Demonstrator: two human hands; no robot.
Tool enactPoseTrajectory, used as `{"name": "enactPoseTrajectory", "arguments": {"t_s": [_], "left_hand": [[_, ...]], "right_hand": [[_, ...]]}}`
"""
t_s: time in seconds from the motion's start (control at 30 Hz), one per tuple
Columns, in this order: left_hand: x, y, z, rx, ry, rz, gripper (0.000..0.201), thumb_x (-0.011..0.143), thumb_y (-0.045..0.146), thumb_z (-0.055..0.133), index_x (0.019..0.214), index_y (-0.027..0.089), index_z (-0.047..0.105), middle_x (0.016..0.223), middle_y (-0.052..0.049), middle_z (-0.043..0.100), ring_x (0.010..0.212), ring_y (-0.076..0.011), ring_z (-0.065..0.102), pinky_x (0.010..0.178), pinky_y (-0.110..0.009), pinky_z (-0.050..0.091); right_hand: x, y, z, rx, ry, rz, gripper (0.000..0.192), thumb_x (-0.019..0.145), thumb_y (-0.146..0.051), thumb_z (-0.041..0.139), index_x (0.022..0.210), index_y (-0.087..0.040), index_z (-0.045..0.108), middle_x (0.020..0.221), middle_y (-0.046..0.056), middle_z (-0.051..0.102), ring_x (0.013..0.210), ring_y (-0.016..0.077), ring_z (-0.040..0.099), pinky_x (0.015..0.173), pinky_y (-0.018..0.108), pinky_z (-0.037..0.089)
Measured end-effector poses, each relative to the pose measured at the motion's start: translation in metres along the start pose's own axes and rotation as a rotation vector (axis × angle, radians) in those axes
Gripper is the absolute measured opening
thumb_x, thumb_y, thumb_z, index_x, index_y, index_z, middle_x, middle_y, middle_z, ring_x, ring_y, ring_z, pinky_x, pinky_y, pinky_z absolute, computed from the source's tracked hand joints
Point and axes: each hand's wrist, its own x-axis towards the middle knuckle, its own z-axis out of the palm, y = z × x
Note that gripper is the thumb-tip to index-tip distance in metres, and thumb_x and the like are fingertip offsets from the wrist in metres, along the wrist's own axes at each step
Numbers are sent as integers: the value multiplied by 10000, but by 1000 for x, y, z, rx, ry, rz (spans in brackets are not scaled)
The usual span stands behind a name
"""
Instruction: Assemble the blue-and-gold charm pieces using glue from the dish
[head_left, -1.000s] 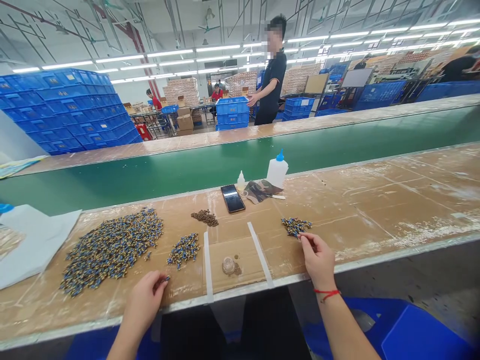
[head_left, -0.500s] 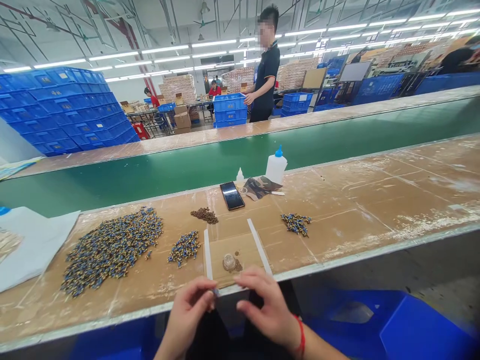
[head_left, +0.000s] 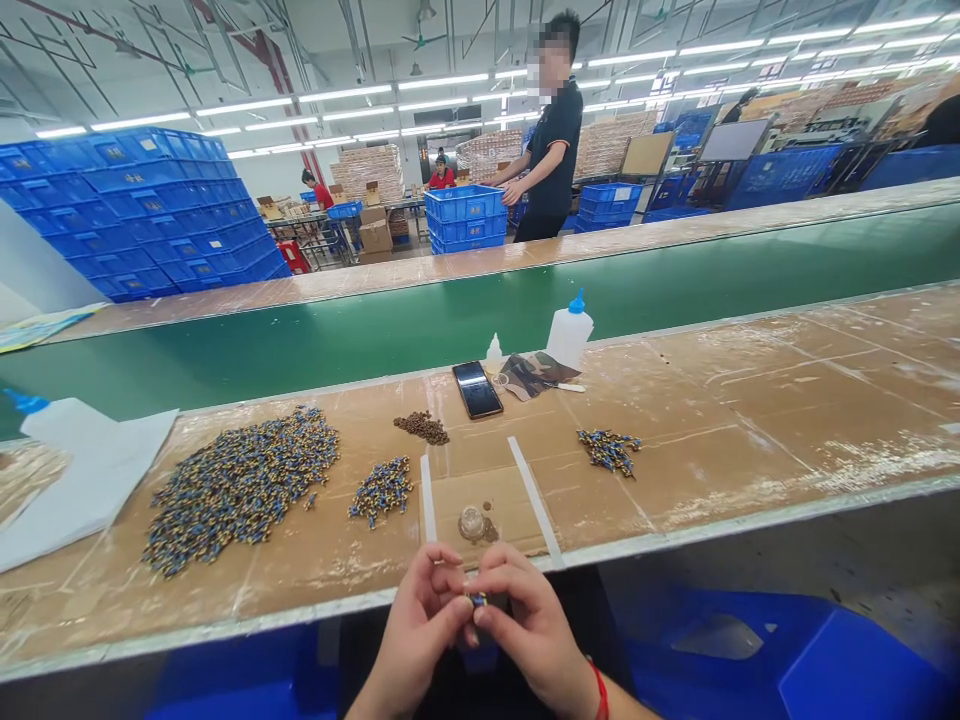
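My left hand [head_left: 421,625] and my right hand [head_left: 529,630] meet at the table's near edge, fingertips pinched together on one small blue and gold part [head_left: 477,599]. Just beyond them a small clear cap with a brown blob [head_left: 473,522] sits between two white tape strips [head_left: 534,487]. A large heap of blue and gold parts [head_left: 238,487] lies at the left, a small heap [head_left: 382,489] beside it, and another small heap [head_left: 610,451] at the right. A pile of brown bits [head_left: 424,427] lies further back.
A black phone [head_left: 477,389], a small dropper bottle [head_left: 493,355], a camouflage cloth [head_left: 536,373] and a white glue bottle with a blue cap [head_left: 568,331] stand near the green conveyor belt [head_left: 337,335]. White sheets [head_left: 82,480] lie at the left. A person [head_left: 551,140] stands by blue crates [head_left: 465,217] beyond the belt.
My hands left the left and right heaps, came together at the near edge, and now pinch one small part between them.
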Motion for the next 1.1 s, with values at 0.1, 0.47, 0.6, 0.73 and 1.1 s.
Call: {"name": "enactPoseTrajectory", "arguments": {"t_s": [0.1, 0.47, 0.6, 0.73, 1.1], "left_hand": [[2, 1, -2, -5, -13, 4, 556, 765, 537, 906, 1056, 255, 525, 736, 27, 667, 520, -98, 623, 493, -170, 390], [20, 39, 7, 324, -58, 68, 428, 823, 506, 841, 1040, 190, 651, 812, -53, 750, 653, -156, 682, 604, -250, 510], [63, 82, -36, 950, 175, 231, 287, 895, 436, 719, 1006, 172, 742, 875, -68, 779, 799, -192, 693, 753, -306, 567], [119, 118, -81, 1328, 354, 186, 223, 911, 298, 624, 921, 150, 790, 861, -73, 780, 821, -209, 677, 802, -330, 565], [182, 119, -105, 1628, 324, 135, 223, 849, 161, 686, 1020, 167, 829, 1032, -108, 781, 993, -265, 699, 928, -366, 551]], "right_hand": [[2, -2, -1, -7, -21, 5, 229, 951, -499, 738, 1063, -325, 834, 869, 37, 684, 807, 177, 676, 710, 284, 551], [-12, 17, -55, -133, 216, 120, 191, 942, -442, 724, 937, -257, 771, 883, 58, 703, 817, 222, 650, 724, 346, 533], [3, 34, -114, -281, 463, 186, 253, 918, -464, 722, 1002, -228, 753, 891, 63, 712, 751, 202, 635, 673, 328, 529], [18, 38, -136, -383, 472, 243, 329, 867, -535, 740, 928, -212, 760, 818, 60, 723, 739, 200, 652, 661, 312, 542], [16, 42, -123, -498, 389, 228, 400, 892, -604, 685, 917, -213, 771, 850, 79, 758, 775, 227, 689, 693, 336, 570]]}}
